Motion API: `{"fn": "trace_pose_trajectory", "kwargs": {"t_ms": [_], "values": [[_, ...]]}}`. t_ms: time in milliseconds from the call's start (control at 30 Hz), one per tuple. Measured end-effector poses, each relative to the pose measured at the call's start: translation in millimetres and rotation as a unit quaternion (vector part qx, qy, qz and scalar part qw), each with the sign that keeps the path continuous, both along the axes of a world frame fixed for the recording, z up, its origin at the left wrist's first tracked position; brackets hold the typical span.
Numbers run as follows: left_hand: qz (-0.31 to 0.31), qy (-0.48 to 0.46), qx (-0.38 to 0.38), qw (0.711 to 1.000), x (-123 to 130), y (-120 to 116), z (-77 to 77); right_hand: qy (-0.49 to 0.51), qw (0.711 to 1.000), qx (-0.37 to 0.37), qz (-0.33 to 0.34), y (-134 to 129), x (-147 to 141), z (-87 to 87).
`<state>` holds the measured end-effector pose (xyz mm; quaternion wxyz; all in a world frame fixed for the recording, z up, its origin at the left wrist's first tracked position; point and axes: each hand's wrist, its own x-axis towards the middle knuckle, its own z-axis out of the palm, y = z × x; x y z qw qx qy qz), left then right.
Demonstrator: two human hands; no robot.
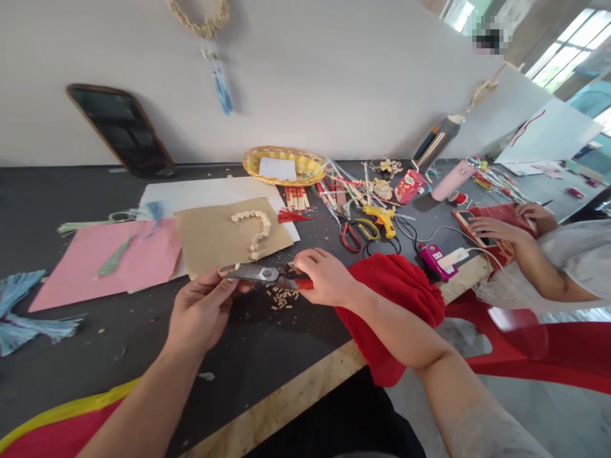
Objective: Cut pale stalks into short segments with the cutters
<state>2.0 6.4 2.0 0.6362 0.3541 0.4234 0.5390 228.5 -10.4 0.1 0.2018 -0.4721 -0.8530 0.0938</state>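
My right hand (327, 277) is wrapped round the red handle of a pair of pruning shears (258, 273), whose grey blades point left. At the blade tip, my left hand (203, 308) pinches with thumb and fingers, and a small pale piece (237, 266) shows there; the fingers partly hide it. Below the shears, a loose pile of short cut pale pieces (282, 299) lies on the dark table (286, 343). Just behind my hands, a curved strand of knobbly cream pieces (260, 232) rests on a brown sheet (205, 235).
Behind stand a yellow basket (248, 166), scissors (351, 235), a yellow glue gun (382, 216) and a purple power strip (432, 259). Red cloth (396, 286) hangs over the table edge under my right arm. Pink paper (153, 261) and tassels (28, 318) lie left. A co-worker's hands (496, 229) are at right.
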Motion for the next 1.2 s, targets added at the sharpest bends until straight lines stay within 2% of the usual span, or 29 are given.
{"fn": "trace_pose_trajectory", "kwargs": {"t_ms": [200,333,433,567,700,833,967,1067,1200], "values": [[0.002,-0.011,-0.009,1.000,-0.3,-0.4,2.8,-0.038,0.999,0.017,0.015,-1.1,1.1,-2.2],[-0.031,-0.015,-0.016,0.999,-1.6,-1.1,4.9,-0.054,0.998,0.014,0.027,-1.0,2.4,-1.8],[-0.058,-0.031,-0.006,0.998,-1.7,-1.5,5.4,-0.047,0.998,0.018,0.040,-0.5,4.4,1.0],[-0.066,-0.050,0.001,0.997,-1.3,-2.0,5.2,-0.025,0.999,0.013,0.038,-1.8,5.2,5.1],[-0.080,-0.034,0.004,0.996,-2.0,-2.6,5.1,0.012,1.000,-0.016,0.024,-3.9,3.7,6.9],[-0.085,-0.025,0.008,0.996,-2.3,-3.9,5.4,0.001,0.999,-0.025,0.042,-4.9,3.5,8.7],[-0.092,-0.020,0.010,0.995,-2.3,-5.2,4.5,0.003,0.999,-0.022,0.031,-6.8,2.9,11.1],[-0.088,-0.026,0.020,0.996,-1.9,-5.0,2.6,0.000,1.000,-0.017,0.018,-7.9,0.7,10.8],[-0.047,-0.039,0.002,0.998,-0.3,-4.3,1.2,-0.002,1.000,-0.012,-0.006,-7.9,-2.1,8.7]]}}
